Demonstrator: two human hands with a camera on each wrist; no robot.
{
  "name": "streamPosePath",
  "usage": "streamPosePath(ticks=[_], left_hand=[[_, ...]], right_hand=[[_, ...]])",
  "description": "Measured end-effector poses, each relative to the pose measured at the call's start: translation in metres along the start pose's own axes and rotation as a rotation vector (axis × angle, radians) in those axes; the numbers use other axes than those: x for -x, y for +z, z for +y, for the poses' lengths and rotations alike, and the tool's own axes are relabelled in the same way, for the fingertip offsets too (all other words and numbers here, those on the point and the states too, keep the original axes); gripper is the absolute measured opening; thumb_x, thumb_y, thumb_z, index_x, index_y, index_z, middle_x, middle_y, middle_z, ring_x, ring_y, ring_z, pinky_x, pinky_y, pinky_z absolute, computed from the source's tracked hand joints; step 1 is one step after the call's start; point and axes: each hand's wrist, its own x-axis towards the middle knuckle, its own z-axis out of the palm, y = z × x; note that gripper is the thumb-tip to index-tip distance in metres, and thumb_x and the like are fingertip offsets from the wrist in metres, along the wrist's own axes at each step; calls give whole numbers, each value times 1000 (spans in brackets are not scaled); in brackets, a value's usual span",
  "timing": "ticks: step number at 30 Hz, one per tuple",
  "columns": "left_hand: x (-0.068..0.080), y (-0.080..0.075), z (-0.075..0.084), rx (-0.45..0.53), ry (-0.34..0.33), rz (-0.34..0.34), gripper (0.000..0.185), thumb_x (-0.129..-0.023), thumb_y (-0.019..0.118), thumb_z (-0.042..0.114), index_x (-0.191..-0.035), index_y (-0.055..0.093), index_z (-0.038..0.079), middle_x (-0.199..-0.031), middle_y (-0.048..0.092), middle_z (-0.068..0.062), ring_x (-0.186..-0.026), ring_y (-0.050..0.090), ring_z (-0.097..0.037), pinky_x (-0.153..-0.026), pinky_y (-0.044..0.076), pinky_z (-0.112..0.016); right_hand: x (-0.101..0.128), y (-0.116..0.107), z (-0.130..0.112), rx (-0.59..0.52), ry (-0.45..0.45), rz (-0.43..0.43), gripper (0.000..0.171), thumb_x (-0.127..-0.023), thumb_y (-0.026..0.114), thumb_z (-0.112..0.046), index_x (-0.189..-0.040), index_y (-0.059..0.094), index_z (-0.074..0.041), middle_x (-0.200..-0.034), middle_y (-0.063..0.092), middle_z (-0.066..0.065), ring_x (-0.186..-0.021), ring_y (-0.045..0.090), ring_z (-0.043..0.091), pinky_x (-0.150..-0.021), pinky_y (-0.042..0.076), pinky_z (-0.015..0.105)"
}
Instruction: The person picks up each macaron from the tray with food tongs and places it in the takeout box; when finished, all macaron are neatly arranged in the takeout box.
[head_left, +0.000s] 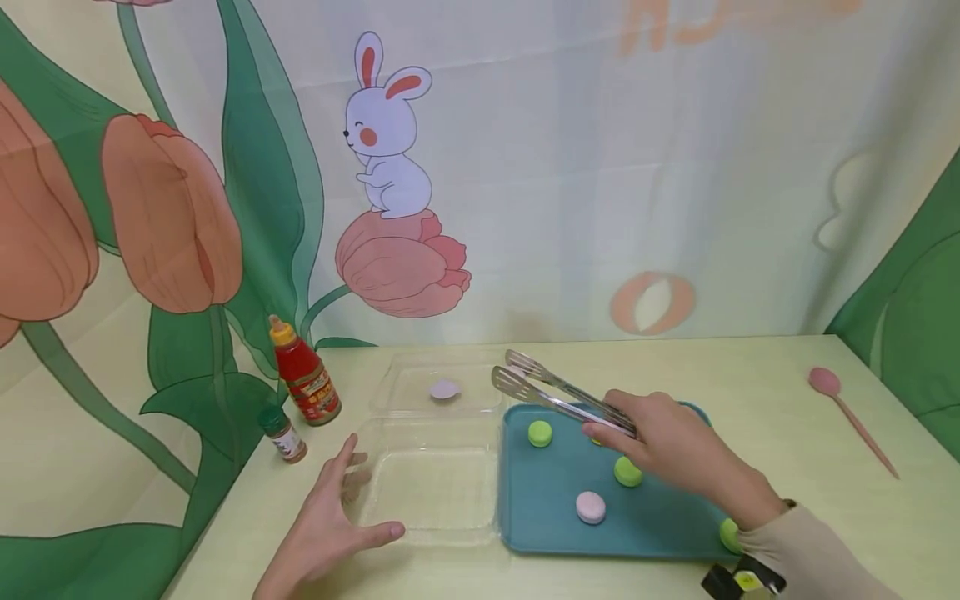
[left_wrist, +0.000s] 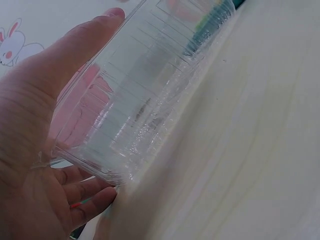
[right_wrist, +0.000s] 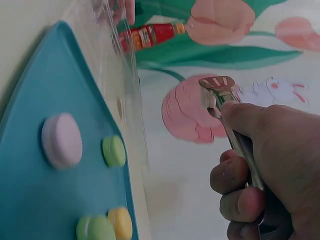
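Fingers of the right hand (head_left: 667, 446) curl round metal tongs (head_left: 551, 389), tips raised over the teal tray (head_left: 540, 508) of macarons (head_left: 590, 507); the left hand (head_left: 330, 521), fingers spread, steadies the clear clamshell container (head_left: 431, 487).

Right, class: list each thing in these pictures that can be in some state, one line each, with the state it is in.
Clear clamshell container: open, lid laid back, one pale macaron in the lid.
Tongs: tips apart, holding nothing.
Left hand: steadying the container's near corner.
Right hand: gripping the tongs.
Teal tray: holds green, pink and yellow macarons.
Ketchup bottle: upright, capped.
Small spice jar: upright, lid on.
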Motion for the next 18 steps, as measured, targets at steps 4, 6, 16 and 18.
streamPosePath(ticks=[4,6,16,18], left_hand=[[-1,2,0,3,-6,0,138,-66,92,63,-167,5,27,-161,37,-8,-141,50,-36,-110,43,-64],[-1,3,1,-1,-9,1,138,-66,92,64,-167,5,28,-161,37,-7,-141,50,-35,-110,43,-64],[-2,3,2,-9,-17,10,140,-64,91,65,-167,5,27,-160,37,-7,-140,49,-34,-111,41,-65],[-2,2,2,-7,-14,10,140,-64,92,65,-167,5,27,-160,37,-7,-140,49,-34,-111,41,-66]], right_hand=[[-13,10,-17,-8,-65,-47,37,-102,57,-57,-90,56,-23,-61,44,-10,-48,42,4,-48,32,24],[-19,14,-24,-18,-87,-62,36,-102,57,-57,-91,58,-23,-62,46,-10,-49,42,4,-48,33,24],[-49,37,-55,-41,-159,-153,36,-103,60,-50,-82,57,-21,-60,41,-10,-49,35,3,-48,30,21],[-53,43,-60,-29,-175,-160,38,-103,60,-50,-81,57,-20,-60,40,-10,-49,36,3,-47,30,22]])
